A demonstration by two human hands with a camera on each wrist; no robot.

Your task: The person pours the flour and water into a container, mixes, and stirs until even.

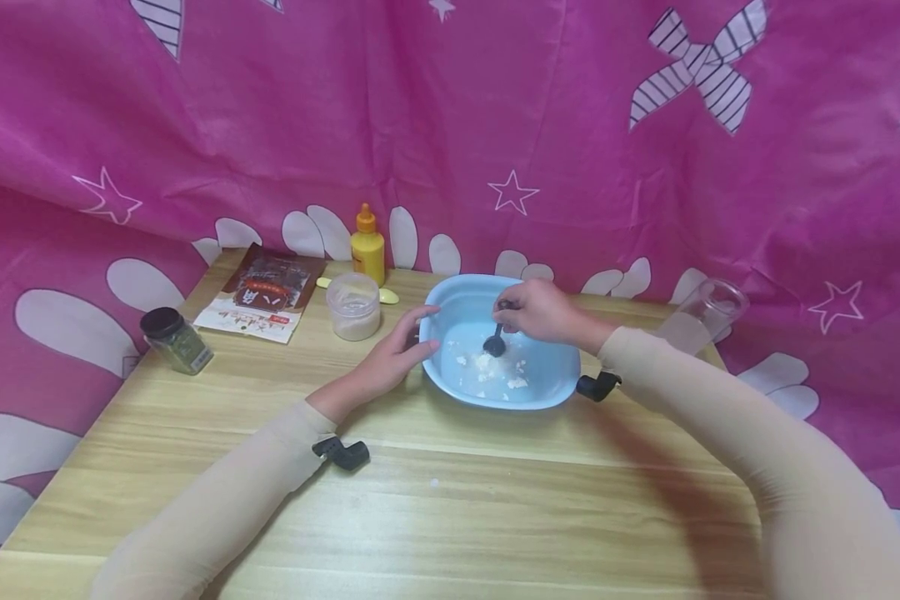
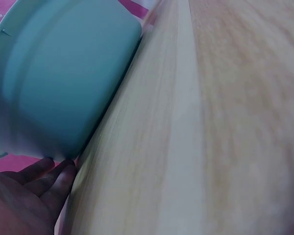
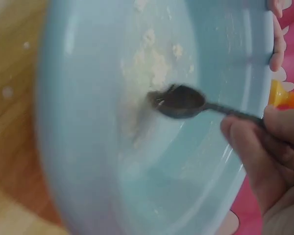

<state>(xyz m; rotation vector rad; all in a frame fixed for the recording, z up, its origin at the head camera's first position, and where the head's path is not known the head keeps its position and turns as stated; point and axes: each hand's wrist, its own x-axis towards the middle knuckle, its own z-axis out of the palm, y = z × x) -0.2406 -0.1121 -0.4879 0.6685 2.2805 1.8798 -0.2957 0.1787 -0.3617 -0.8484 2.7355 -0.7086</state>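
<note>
Two hands at the blue basin point(image 1: 540, 379) — left hand point(image 1: 392, 360) spread against its rim, right hand point(image 1: 542, 312) pinching a black spoon point(image 1: 495, 343).

- The blue basin point(image 1: 547, 379) looks like smooth plastic with a soft sheen; its outer wall point(image 2: 63, 83) is even and matt.
- The black spoon point(image 1: 495, 343) has a glossy bowl point(image 3: 182, 102), metal or plastic I cannot tell.
- The white lumps point(image 1: 487, 367) in the basin look crumbly and dull.
- The table point(image 1: 450, 500) is pale wood-grain, smooth and satin.
- The backdrop cloth point(image 1: 570, 125) is pink fabric, creased, slightly shiny.
- The packet point(image 1: 266, 296) looks like printed glossy foil or paper.
- The clear tub point(image 1: 353, 306) and tilted clear cup point(image 1: 708, 310) look like transparent plastic.
- The yellow squeeze bottle point(image 1: 367, 246) is smooth plastic.
- The sleeves point(image 1: 720, 408) are matt beige knit.
</note>
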